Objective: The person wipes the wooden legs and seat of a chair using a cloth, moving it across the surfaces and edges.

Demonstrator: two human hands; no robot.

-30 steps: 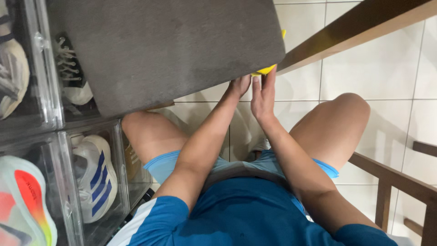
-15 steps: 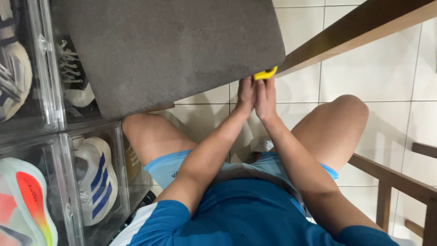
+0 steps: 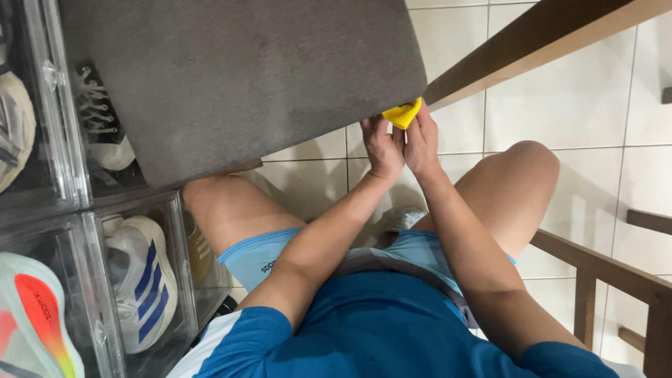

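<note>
While the person sits with knees apart over the white tiled floor (image 3: 560, 84), both hands are raised together at the near corner of a grey padded seat (image 3: 245, 77). Left hand (image 3: 381, 148) and right hand (image 3: 422, 145) are pressed side by side, fingers curled upward, and between their fingertips they pinch a small yellow piece (image 3: 402, 114). That piece sits right at the seat's corner, touching or just under its edge; whether it is cloth, sponge or plastic I cannot tell from where I stand. Using both hands on so small a thing looks like a way to steady it against the corner, where a brown wooden rail (image 3: 532, 49) meets the grey padding.

Forearms run up from a blue shirt (image 3: 378, 329) and light blue shorts (image 3: 269, 255), elbows tucked in, which keeps the work close and central.

To the person's left stand stacked clear shoe boxes (image 3: 84, 231), hard against the seat's side. One holds a white trainer with blue stripes (image 3: 143, 276); another below it shows a white sole with an orange-red patch (image 3: 38, 315). On the right, part of a wooden chair frame (image 3: 609, 273) stands well apart from the hands.
</note>
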